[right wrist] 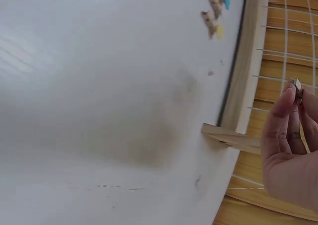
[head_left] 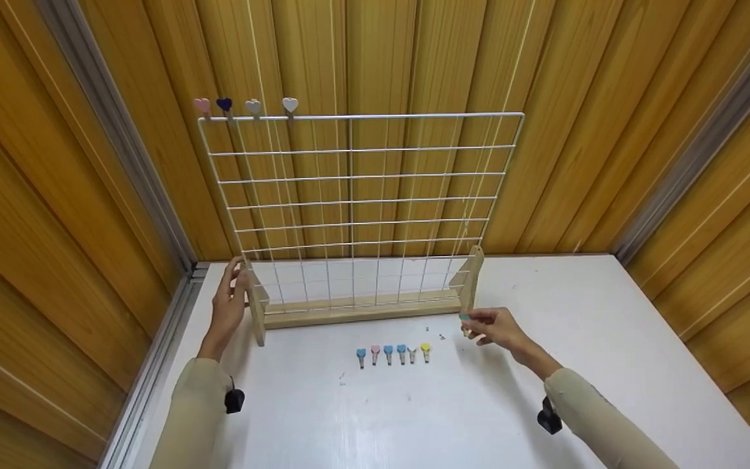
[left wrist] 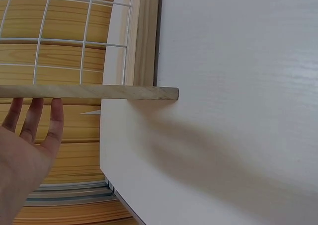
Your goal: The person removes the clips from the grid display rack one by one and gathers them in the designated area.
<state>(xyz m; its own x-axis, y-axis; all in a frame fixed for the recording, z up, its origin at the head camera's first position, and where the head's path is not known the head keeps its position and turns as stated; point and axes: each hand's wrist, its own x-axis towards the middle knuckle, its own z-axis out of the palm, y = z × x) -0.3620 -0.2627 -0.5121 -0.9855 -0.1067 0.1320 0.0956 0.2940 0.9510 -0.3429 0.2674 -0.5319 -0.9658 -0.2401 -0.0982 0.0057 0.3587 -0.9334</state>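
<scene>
A white wire grid rack (head_left: 351,176) stands in a wooden base (head_left: 362,317) on the white table. My left hand (head_left: 227,306) is at the rack's left wooden side post (head_left: 256,312); in the left wrist view its fingertips (left wrist: 56,103) touch the post's outer face. Near the foot of the right post (head_left: 472,280), my right hand (head_left: 495,327) pinches a small wooden clothespin (head_left: 465,328) with a teal top between thumb and fingers. The clothespin (right wrist: 297,90) shows partly in the right wrist view, the rest covered by fingers.
Several heart-topped clothespins (head_left: 388,355), blue, pink, white and yellow, lie in a row before the base. Others, including a pink one (head_left: 202,105) and a dark blue one (head_left: 224,104), are clipped on the grid's top wire at left. Wood-patterned walls (head_left: 609,130) enclose the table.
</scene>
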